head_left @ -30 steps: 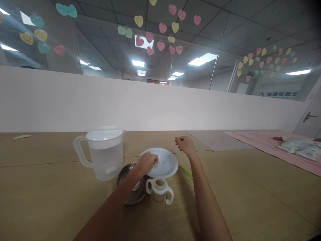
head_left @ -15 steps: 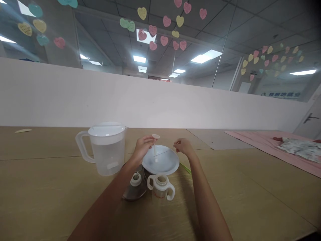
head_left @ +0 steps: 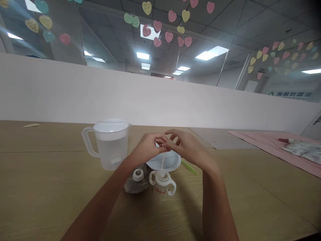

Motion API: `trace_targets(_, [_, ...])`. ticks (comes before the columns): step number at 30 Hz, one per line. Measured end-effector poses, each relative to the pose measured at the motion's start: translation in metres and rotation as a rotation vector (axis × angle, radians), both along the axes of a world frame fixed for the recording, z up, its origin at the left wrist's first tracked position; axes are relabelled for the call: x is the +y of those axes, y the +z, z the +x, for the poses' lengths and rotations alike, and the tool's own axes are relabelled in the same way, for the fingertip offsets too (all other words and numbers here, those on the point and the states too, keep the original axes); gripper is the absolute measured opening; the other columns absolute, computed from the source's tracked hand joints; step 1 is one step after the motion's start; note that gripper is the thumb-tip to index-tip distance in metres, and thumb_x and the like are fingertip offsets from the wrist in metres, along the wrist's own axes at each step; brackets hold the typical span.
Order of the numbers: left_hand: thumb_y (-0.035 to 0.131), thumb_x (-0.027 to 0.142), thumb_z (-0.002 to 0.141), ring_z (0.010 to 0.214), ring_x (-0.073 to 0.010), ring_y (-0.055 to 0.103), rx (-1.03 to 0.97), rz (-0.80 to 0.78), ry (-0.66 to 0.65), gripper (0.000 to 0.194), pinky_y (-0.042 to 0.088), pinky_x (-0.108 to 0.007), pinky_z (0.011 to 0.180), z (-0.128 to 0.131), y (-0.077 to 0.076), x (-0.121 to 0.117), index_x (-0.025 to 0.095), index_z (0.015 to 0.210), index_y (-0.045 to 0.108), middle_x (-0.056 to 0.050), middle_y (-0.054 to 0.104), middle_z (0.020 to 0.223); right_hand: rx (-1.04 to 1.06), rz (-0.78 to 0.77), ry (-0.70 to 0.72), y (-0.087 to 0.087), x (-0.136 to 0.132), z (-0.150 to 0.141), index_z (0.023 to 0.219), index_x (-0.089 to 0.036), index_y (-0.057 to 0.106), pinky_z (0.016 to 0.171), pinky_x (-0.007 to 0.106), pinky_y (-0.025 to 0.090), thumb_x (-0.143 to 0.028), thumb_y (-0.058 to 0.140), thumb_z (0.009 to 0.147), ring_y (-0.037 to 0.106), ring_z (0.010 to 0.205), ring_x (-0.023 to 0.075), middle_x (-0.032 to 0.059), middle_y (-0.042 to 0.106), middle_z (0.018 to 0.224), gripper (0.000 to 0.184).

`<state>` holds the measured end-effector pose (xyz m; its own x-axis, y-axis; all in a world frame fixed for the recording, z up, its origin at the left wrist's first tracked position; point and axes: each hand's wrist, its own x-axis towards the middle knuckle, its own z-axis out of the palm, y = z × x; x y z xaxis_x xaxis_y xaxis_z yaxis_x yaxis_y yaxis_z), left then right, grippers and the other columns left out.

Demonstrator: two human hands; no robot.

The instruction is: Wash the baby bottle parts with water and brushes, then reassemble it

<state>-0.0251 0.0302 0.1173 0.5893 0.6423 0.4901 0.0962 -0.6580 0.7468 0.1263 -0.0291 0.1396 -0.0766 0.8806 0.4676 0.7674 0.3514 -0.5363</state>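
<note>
Both my left hand (head_left: 147,147) and right hand (head_left: 187,147) pinch the straw (head_left: 162,164) above the handled cup (head_left: 162,183), so I should keep it upright over the cup's mouth.

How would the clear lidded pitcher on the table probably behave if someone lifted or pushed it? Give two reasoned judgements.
The pitcher looks largely filled with water, so it is probably heavy for its size and its load would slosh. It stands upright on a broad base on the table, so a low push would likely slide rather than tip it. Its side handle suggests an easy grip.
</note>
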Motion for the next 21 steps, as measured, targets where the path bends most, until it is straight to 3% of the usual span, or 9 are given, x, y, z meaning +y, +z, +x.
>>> trace_targets(9, [0.066, 0.02, 0.064, 0.07, -0.0152, 0.062, 0.092, -0.036, -0.044, 0.009, 0.045, -0.023, 0.063, 0.0025, -0.0074, 0.007, 0.017, 0.07, 0.061, 0.0, 0.067, 0.071, -0.182, -0.091, 0.018, -0.0012, 0.0031, 0.0005, 0.099, -0.021, 0.062, 0.057, 0.022, 0.036, -0.03, 0.054, 0.078, 0.056, 0.073, 0.0143, 0.004, 0.064, 0.087, 0.024])
trace_targets(21, [0.065, 0.017, 0.066, 0.069, -0.014, 0.061, 0.077, -0.031, -0.077, 0.007, 0.044, -0.023, 0.063, 0.0009, -0.0026, 0.0015, 0.017, 0.07, 0.06, 0.001, 0.065, 0.071, -0.174, -0.093, 0.0, 0.0026, -0.0064, -0.003, 0.102, -0.022, 0.06, 0.056, 0.022, 0.035, -0.032, 0.053, 0.079, 0.055, 0.072, 0.0138, 0.0031, 0.064, 0.089, 0.026])
